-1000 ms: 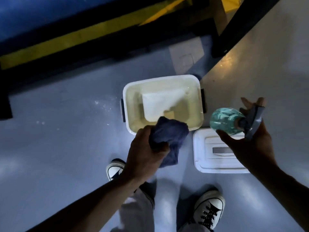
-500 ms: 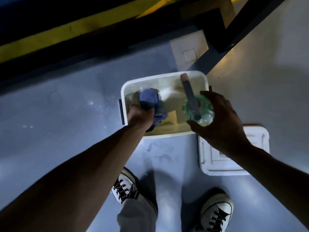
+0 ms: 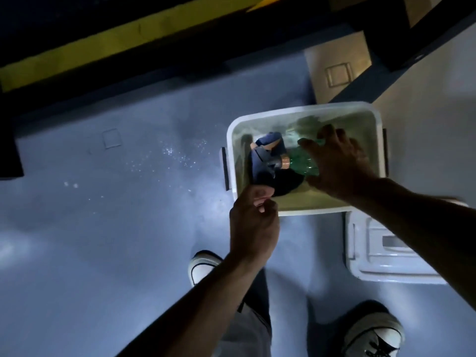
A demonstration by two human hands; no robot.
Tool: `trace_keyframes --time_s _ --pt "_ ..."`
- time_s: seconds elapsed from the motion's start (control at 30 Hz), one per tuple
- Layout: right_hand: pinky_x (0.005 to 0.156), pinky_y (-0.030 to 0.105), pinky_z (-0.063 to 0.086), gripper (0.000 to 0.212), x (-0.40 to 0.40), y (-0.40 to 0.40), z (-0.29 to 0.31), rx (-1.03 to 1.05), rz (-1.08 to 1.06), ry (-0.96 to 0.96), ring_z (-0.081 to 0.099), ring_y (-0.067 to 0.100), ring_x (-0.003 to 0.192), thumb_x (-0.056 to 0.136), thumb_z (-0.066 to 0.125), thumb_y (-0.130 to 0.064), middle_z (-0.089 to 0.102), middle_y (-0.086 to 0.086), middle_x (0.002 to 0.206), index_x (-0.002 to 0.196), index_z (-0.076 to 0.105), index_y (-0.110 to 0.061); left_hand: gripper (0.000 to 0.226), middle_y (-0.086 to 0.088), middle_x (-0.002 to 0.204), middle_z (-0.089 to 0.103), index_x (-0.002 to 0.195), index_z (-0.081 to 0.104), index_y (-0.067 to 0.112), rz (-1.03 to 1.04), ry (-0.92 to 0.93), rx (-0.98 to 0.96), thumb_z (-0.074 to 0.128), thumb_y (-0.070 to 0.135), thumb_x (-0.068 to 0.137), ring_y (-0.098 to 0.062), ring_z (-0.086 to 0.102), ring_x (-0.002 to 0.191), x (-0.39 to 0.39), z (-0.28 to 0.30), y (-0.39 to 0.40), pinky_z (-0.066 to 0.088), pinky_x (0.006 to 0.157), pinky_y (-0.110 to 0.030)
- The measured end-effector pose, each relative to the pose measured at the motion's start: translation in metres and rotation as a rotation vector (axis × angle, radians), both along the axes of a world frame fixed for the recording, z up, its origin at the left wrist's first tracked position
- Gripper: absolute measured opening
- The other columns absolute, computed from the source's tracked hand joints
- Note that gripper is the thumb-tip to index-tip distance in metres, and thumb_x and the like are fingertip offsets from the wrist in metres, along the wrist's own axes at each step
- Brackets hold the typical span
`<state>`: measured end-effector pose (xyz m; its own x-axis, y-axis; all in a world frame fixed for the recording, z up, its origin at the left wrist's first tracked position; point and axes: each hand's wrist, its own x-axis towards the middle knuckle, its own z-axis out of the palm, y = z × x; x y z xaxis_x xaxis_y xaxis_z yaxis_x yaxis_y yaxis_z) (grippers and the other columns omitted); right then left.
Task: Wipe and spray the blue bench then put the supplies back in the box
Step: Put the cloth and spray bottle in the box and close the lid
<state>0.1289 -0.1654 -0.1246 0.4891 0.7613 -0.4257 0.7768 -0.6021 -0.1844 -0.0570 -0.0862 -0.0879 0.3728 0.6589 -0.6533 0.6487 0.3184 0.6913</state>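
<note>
— Where is the spray bottle (image 3: pixel 304 162)?

— Lying on its side in the white box (image 3: pixel 376 119), green body under the right hand (image 3: pixel 337 161), dark trigger head pointing away from that hand's fingers (image 3: pixel 307 144) toward the box's left wall.

— Is the right hand gripping it?

— Its fingers are spread and bent over the bottle's body, thumb on the near side. They seem to touch it, but I cannot tell whether they clasp it or merely rest there.

— And the cloth (image 3: pixel 270 176)?

— The dark blue cloth lies bunched in the box beneath and beside the trigger head, just beyond the left hand's fingertips.

— The left hand (image 3: pixel 253 220)?

— At the box's near rim, fingers curled loosely inward, thumb near the cloth's edge. It appears to hold nothing, though contact with the cloth is hard to judge in the dim light.

— What lies around?

— The white lid (image 3: pixel 381 251) rests on the grey-blue floor (image 3: pixel 103 228) under the right forearm, just beside the box. Two white sneakers (image 3: pixel 373 336) show below the hands.
</note>
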Motion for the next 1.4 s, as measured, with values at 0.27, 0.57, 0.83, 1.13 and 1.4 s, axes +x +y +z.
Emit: trace_keyframes --time_s 0.27,0.57,0.83,1.13,1.4 --pt "0.099 0.058 0.042 0.088 -0.012 0.009 -0.032 0.009 -0.004 -0.058 0.049 0.05 0.12 0.064 0.091 -0.038 0.046 0.027 0.139 0.141 0.053 -0.019 0.014 0.006 0.095 0.076 0.096 0.072 0.02 -0.047 -0.037 0.092 0.062 0.012 0.089 -0.008 0.072 0.093 0.002 -0.01 0.007 0.055 0.081 -0.02" --pt "0.085 0.042 0.052 0.032 0.002 -0.091 0.048 0.41 -0.428 0.074 0.06 0.034 0.106 0.09 0.07 -0.025 0.059 0.012 0.117 0.119 0.064 -0.014 0.005 -0.005 0.078 0.074 0.085 0.065 0.025 -0.073 -0.036 0.038 0.061 0.022 0.083 -0.022 0.072 0.073 0.042 0.022 -0.029 0.055 0.066 -0.034" --pt "0.083 0.038 0.053 0.014 0.022 -0.256 0.029 0.134 -1.363 0.289 0.068 0.031 0.094 0.091 0.069 -0.026 0.075 0.008 0.099 0.102 0.07 -0.017 0.01 -0.001 0.1 0.077 0.096 0.065 0.03 -0.412 0.221 -0.055 0.063 0.033 0.087 -0.025 0.072 0.097 0.054 -0.006 -0.135 0.058 0.085 -0.037" --pt "0.105 0.052 0.046 0.065 0.023 -0.331 -0.071 -0.145 -1.339 0.19 0.051 0.043 0.123 0.081 0.079 -0.042 0.053 0.022 0.132 0.129 0.052 -0.008 0.025 -0.006 0.113 0.072 0.113 0.064 0.013 -0.272 0.379 -0.071 0.066 0.017 0.088 -0.023 0.067 0.106 0.056 -0.098 -0.203 0.042 0.081 -0.023" --pt "0.098 0.047 0.05 0.073 0.027 -0.347 -0.085 -0.12 -1.351 0.254 0.052 0.036 0.116 0.068 0.071 -0.066 0.061 0.016 0.12 0.118 0.063 -0.013 0.017 0.011 0.083 0.063 0.088 0.057 0.024 -0.11 0.4 -0.092 0.071 0.016 0.083 -0.016 0.065 0.086 0.058 -0.104 -0.219 0.044 0.062 -0.017"
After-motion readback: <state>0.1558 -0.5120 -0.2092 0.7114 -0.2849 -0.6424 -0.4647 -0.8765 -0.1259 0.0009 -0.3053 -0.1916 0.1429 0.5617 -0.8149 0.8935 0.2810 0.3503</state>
